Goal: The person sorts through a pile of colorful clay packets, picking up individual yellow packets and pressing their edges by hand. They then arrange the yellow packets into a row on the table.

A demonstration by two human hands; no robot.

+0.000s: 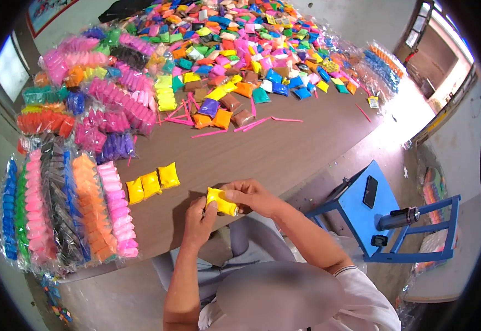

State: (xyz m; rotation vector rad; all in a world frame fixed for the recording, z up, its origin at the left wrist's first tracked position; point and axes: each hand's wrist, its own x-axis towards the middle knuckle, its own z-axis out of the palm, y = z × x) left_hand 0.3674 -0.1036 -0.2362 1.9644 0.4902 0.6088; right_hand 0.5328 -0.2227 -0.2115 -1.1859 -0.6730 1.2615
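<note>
A small yellow clay packet (221, 202) is held between both of my hands just above the near edge of the brown table (262, 154). My left hand (198, 218) grips its left end. My right hand (250, 196) pinches its right end from above. To the left on the table lie three more yellow packets (152, 183) in a row, apart from my hands.
Strips of bagged clay in many colours (66, 207) cover the table's left side. A heap of loose coloured packets (240, 49) fills the far end, with pink plastic sticks (251, 126) in front. A blue stool (370, 212) at the right carries a phone and a bottle.
</note>
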